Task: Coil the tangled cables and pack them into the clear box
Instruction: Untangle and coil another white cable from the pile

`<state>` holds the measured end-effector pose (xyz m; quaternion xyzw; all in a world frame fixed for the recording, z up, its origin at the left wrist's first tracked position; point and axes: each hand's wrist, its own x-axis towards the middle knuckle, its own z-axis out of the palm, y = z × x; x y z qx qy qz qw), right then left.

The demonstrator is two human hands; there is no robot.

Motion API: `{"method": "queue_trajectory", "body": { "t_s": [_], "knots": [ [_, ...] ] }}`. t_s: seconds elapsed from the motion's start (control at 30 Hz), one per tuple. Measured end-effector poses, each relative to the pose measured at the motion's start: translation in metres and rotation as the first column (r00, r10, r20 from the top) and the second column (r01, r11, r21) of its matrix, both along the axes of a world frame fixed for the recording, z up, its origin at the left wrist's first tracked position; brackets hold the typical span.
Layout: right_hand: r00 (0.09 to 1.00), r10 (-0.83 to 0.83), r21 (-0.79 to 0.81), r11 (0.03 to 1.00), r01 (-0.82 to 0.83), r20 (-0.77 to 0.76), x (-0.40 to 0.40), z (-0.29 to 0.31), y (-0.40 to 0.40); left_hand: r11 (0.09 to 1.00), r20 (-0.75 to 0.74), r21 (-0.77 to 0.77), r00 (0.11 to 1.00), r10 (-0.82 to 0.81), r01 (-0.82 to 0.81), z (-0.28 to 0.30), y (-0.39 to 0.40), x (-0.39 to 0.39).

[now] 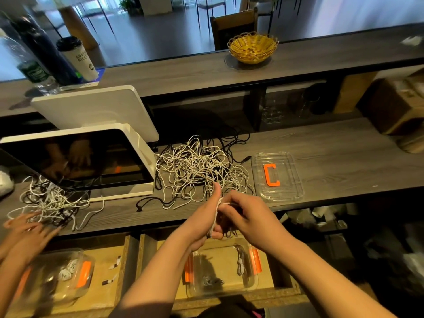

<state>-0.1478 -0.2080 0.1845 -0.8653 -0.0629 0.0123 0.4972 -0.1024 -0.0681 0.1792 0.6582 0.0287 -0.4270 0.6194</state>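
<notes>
Head view: coiling over the near counter (321, 157) edge.
Left hand (206, 216): grips white cable (215, 216) loops, thumb up as spool.
Right hand (247, 214): pinches the cable's end, winding it on.

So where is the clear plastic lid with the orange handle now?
In the head view the clear plastic lid with the orange handle lies flat on the grey counter, right of the tangled white and black cables.

Counter (332, 154): grey wood-grain.
Screen stand (91, 161): on it.
Tangled cables (197, 171): just right of stand.
Clear lid (296, 180): right of that pile, possibly a tray.
Second tangle (50, 203): left front of stand.
</notes>
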Motion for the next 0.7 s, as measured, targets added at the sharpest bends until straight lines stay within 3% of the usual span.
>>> {"method": "queue_trajectory", "body": {
  "t_s": [0.23, 0.37, 0.43, 0.53, 0.6, 0.7],
  "knots": [
    [0.984, -0.178, 0.009, 0.984, 0.178, 0.017, 0.008, -0.008, -0.020, 0.964, -0.094, -0.056, 0.960, -0.263, 0.259, -0.006, 0.007, 0.004],
    [0.985, -0.169, 0.037, 0.985, 0.170, -0.030, 0.011, -0.007, -0.029, 0.836, 0.069, 0.124, 0.836, -0.544, 0.534, -0.008, 0.010, -0.005],
    [0.990, -0.128, 0.040, 0.991, 0.130, -0.052, 0.010, -0.008, -0.028, 0.794, 0.096, 0.211, 0.796, -0.598, 0.571, -0.010, 0.011, -0.010],
    [0.984, -0.148, 0.173, 0.971, 0.164, -0.104, 0.009, -0.010, -0.029, 0.874, 0.107, 0.174, 0.874, -0.474, 0.453, -0.005, 0.009, -0.013],
    [0.965, -0.168, 0.248, 0.944, 0.217, -0.203, 0.010, -0.011, -0.035, 0.963, 0.208, 0.117, 0.942, -0.262, 0.242, -0.003, 0.010, -0.010],
    [0.940, -0.086, 0.298, 0.935, 0.191, -0.330, 0.010, -0.013, -0.033, 0.999, 0.284, -0.019, 0.959, -0.025, 0.032, -0.007, 0.014, -0.007]
  ]
}}
